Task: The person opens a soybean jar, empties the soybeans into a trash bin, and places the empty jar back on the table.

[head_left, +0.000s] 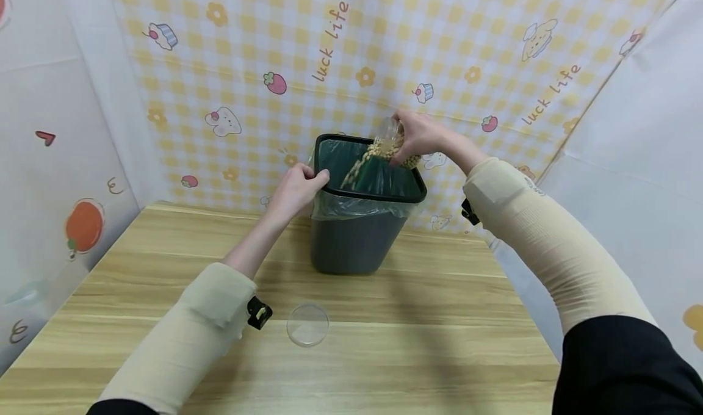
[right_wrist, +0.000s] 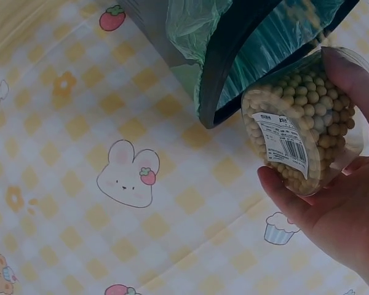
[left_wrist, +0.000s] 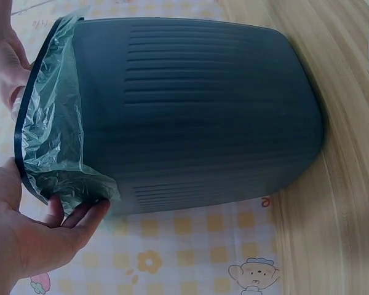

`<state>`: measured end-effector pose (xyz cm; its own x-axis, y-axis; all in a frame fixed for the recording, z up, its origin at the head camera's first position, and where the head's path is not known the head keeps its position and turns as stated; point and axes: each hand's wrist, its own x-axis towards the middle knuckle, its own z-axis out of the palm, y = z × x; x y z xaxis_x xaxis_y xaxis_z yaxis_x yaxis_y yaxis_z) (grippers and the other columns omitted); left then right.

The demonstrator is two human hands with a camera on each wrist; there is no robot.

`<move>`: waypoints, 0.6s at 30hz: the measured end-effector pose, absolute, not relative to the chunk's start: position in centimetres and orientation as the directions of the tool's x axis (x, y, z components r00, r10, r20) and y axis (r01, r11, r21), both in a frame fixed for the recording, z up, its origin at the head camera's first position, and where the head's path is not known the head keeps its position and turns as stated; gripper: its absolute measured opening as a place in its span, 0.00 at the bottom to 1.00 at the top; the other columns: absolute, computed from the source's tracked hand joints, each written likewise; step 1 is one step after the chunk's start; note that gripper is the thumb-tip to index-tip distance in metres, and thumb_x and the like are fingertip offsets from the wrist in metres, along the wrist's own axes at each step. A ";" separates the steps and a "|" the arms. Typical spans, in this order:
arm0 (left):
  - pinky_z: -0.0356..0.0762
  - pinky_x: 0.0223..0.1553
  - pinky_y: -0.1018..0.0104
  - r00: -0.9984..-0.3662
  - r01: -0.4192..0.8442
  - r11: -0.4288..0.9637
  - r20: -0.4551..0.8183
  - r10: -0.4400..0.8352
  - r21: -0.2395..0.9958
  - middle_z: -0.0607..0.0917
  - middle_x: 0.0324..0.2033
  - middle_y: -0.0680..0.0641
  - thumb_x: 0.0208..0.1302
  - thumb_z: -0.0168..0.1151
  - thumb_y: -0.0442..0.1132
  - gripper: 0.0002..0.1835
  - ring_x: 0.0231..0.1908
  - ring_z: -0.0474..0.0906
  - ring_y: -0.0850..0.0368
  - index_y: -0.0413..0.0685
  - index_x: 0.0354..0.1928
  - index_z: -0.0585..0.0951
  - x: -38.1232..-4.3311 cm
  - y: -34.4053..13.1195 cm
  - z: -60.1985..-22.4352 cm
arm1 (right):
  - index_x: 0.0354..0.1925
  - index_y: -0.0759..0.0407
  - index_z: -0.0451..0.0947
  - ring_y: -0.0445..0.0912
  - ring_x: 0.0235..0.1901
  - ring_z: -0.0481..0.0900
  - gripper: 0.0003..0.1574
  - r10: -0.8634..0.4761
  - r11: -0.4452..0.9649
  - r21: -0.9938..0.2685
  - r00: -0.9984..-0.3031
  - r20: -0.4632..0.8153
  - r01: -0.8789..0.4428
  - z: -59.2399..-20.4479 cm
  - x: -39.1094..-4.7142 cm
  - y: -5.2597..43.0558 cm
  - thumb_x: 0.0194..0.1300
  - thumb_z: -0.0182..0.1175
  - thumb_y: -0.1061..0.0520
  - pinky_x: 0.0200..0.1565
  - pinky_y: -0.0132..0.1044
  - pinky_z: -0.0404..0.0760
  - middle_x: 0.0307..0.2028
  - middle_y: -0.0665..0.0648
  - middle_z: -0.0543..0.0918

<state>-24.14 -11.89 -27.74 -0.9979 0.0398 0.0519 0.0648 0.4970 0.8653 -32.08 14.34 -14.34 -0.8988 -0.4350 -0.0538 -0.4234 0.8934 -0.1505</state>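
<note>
A grey trash can (head_left: pixel 351 244) stands on the wooden table, with a green plastic bag (left_wrist: pixel 55 117) folded over its black rim. My left hand (head_left: pixel 299 189) grips the rim at its left side, fingers outside on the bag. Over the can's right back side, my right hand (head_left: pixel 420 137) holds a clear plastic jar (right_wrist: pixel 307 123) tipped on its side. Round beige beans, like soybeans, fill part of the jar; a stream of beans (head_left: pixel 356 172) falls from its mouth into the bag. A white barcode label (right_wrist: pixel 283 144) is stuck on the jar's base.
A clear round lid (head_left: pixel 307 325) lies on the wooden table (head_left: pixel 384 366), in front of the can. Close behind the can hangs a yellow checked cloth (head_left: pixel 263 128). White patterned sheets (head_left: pixel 49 158) close off the left and right sides.
</note>
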 end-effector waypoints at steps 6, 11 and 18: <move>0.71 0.51 0.54 -0.998 0.062 0.505 0.051 0.035 0.861 0.77 0.53 0.39 0.74 0.52 0.59 0.29 0.48 0.73 0.45 0.40 0.58 0.72 -24.2 -11.9 -27.8 | 0.71 0.65 0.59 0.59 0.55 0.75 0.56 -0.442 0.892 -0.135 -0.895 -0.062 -0.432 -13.9 -31.8 14.2 0.54 0.78 0.51 0.57 0.54 0.75 0.61 0.68 0.74; 0.71 0.52 0.54 -0.999 0.051 0.508 0.041 0.032 0.860 0.77 0.55 0.39 0.74 0.52 0.59 0.29 0.49 0.73 0.45 0.40 0.59 0.72 -24.2 -11.9 -27.7 | 0.71 0.65 0.59 0.59 0.54 0.75 0.55 -0.438 0.895 -0.132 -0.896 -0.073 -0.427 -13.8 -31.7 14.1 0.54 0.78 0.52 0.57 0.53 0.75 0.61 0.68 0.74; 0.71 0.52 0.54 -0.999 0.053 0.495 0.039 0.037 0.867 0.77 0.54 0.39 0.74 0.52 0.58 0.28 0.49 0.73 0.46 0.40 0.58 0.72 -24.2 -11.9 -27.7 | 0.70 0.64 0.60 0.59 0.56 0.76 0.55 -0.427 0.902 -0.112 -0.900 -0.086 -0.418 -13.9 -31.5 14.0 0.53 0.78 0.51 0.58 0.53 0.75 0.61 0.67 0.75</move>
<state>-24.16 -11.92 -27.69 -0.9985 0.0374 0.0392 0.0526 0.4947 0.8675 -31.50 13.98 -13.90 -0.9000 -0.4274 -0.0858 -0.4176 0.9018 -0.1115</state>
